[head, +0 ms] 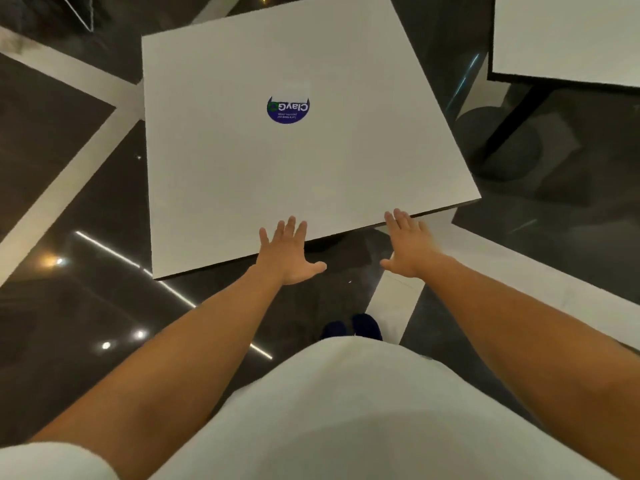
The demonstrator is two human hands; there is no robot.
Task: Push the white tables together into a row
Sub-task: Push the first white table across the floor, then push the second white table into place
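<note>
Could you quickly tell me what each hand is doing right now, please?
Left hand: open, fingers spread at the near edge of the white table, holding nothing.
Right hand: open, at the same edge, holding nothing.

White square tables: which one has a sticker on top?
The near white table at both hands, with the round blue sticker; the far-right white table shows none.

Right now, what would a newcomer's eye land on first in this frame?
The big white table fills the centre, with a round blue sticker in its middle, seen upside down. Both hands, left hand and right hand, are open with fingers spread at its near edge. A second table shows at the upper right, apart from the first across dark glossy floor.
</note>
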